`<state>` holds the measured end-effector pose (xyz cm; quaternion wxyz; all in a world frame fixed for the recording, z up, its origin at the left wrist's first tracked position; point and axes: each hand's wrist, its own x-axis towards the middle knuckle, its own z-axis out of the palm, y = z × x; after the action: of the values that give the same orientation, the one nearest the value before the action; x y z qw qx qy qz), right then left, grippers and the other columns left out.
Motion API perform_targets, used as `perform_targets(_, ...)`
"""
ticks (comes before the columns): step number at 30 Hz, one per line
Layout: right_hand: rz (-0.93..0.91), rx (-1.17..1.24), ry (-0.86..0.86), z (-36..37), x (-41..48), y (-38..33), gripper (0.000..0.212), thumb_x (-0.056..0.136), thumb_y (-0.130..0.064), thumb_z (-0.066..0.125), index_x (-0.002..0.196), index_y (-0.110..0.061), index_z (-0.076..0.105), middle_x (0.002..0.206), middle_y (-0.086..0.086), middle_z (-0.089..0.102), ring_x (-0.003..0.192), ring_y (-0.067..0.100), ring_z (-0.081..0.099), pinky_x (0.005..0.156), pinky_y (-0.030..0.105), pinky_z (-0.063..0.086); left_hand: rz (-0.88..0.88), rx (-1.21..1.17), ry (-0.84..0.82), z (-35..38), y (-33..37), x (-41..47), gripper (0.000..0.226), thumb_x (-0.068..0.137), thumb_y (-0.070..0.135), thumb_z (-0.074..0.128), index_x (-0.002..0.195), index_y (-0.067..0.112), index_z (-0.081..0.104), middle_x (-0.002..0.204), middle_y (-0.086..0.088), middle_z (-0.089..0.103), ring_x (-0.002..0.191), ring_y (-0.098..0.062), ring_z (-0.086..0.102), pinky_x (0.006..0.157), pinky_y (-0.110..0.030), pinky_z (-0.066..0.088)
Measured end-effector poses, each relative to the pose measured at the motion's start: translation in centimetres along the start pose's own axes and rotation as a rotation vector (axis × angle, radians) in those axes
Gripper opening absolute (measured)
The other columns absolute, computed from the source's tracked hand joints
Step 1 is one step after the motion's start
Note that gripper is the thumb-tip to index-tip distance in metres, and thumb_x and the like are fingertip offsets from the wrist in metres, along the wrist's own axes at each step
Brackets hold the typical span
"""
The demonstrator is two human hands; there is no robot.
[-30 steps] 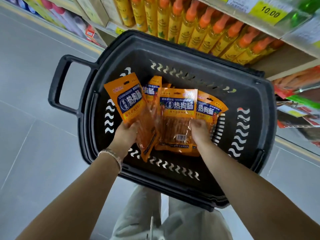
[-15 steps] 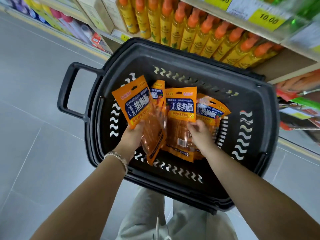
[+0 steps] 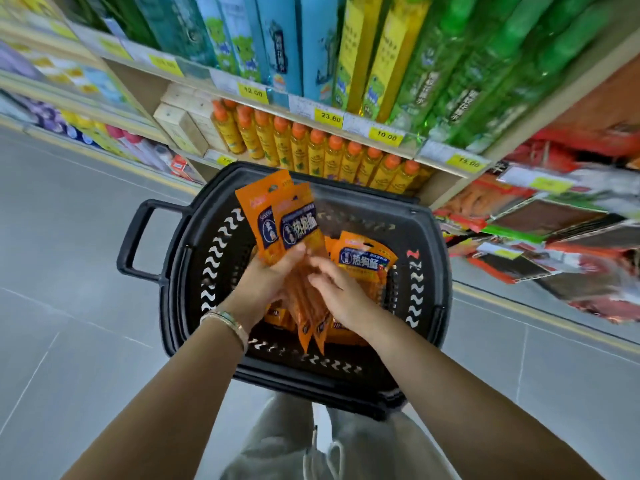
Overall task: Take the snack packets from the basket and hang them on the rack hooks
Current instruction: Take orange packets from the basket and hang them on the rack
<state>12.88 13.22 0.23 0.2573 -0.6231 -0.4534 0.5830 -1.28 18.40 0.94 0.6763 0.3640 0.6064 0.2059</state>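
My left hand [image 3: 266,285] is clasped round two packets [image 3: 289,225], fingers curled over their middles, held upright above the basket [image 3: 434,271]; my right hand [image 3: 341,296] lies against their clear lower halves, but it is blurred and I cannot tell whether it grips or only steadies them; more loose packets [image 3: 367,261] lie in the basket bottom, just beside my right hand.

These should be light, thin film pouches; I judge the film glossy and slippery, so two stacked together may slide apart; the sticks inside give the lower half some stiffness, while the printed top is flat and floppy. There seems to be a hang hole near the top edge, so I would hold low or mid-body and leave that top free for the hook; a firm pinch is safe, nothing here looks fragile.

The basket is black plastic, slotted, with a handle on its left, standing on a grey tiled floor [image 3: 69,306]; behind it a shelf [image 3: 381,136] holds orange-capped bottles [image 3: 311,150]; the rack [image 3: 540,223] of hung goods is well to my right, too blurred to show hooks.
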Motion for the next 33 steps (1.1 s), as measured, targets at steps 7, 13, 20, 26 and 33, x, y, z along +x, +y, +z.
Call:
perform_targets(7,-0.107,0.013,0.383,-3.3,-3.6,-2.4,0.028,0.096,-0.025,0.049,0.124,-0.026,0.053,0.115,-0.015,0.056,0.104,-0.004,0.053,0.103,0.034,0.043,0.101,0.058,-0.029,0.5,2.7,-3.2,0.010,0.091,0.030,0.061,0.098,0.026,0.066,0.098,-0.003,0.073,0.085,-0.026,0.069,0.083,-0.048,0.053)
perform_targets(13,-0.030,0.427,0.818,-6.9,-8.3,-3.1,0.046,0.087,-0.042,0.061,0.125,-0.020,0.051,0.122,-0.004,0.057,0.114,0.012,0.051,0.091,0.019,0.041,0.235,0.231,-0.366,0.5,5.1,-6.7,0.026,0.090,0.032,0.061,0.115,0.030,0.060,0.107,0.013,0.071,0.095,-0.009,0.068,0.069,-0.020,0.054)
perform_targets(20,-0.155,0.526,0.922,-8.5,-17.0,-1.5,0.022,0.085,-0.034,0.066,0.091,-0.013,0.067,0.085,-0.001,0.073,0.073,0.014,0.068,0.059,0.026,0.051,0.190,0.496,-0.531,5.3,5.6,-10.3,0.026,0.083,0.045,0.066,0.104,0.028,0.067,0.109,0.002,0.071,0.104,-0.027,0.065,0.098,-0.051,0.046)
perform_targets(26,-0.219,0.573,1.217,-10.4,-24.6,2.4,0.009,0.088,-0.021,0.064,0.087,-0.013,0.060,0.077,-0.004,0.072,0.069,0.010,0.067,0.054,0.023,0.050,0.257,0.632,-0.542,13.3,4.7,-12.6,0.074,0.067,0.080,0.053,0.119,0.028,0.061,0.110,-0.005,0.068,0.099,-0.023,0.064,0.094,-0.039,0.048)
perform_targets(33,-0.220,0.396,1.340,-16.0,-33.5,8.0,0.020,0.091,-0.018,0.061,0.097,0.000,0.058,0.099,0.029,0.063,0.090,0.033,0.063,0.085,0.053,0.049,0.485,0.609,-0.325,23.3,2.1,-14.0,0.046,0.095,0.049,0.044,0.115,0.012,0.062,0.115,-0.015,0.065,0.114,-0.032,0.057,0.098,-0.040,0.043)
